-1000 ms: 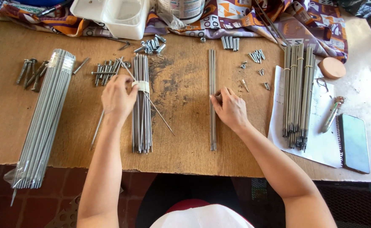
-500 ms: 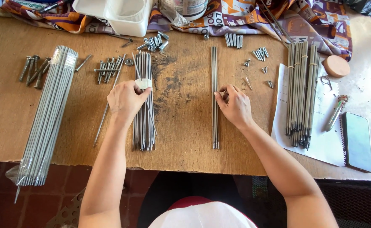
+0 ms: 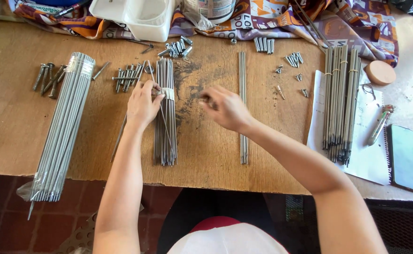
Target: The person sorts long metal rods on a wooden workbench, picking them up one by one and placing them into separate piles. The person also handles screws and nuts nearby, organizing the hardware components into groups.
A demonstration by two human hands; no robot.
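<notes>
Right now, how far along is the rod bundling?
Done: two tied bundles lie on the paper at the right. In hand: the left hand touches the banded middle bundle; the right hand hovers beside it. Left: the loose rods and the wrapped pack.

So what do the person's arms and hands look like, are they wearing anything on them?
Both arms are bare up to the frame's lower edge: no sleeves show. The left hand and right hand wear no gloves, and no watch or bracelet shows on either wrist. The right hand is motion-blurred, so rings cannot be ruled out there. Below, between the arms, a red and white garment shows.
</notes>
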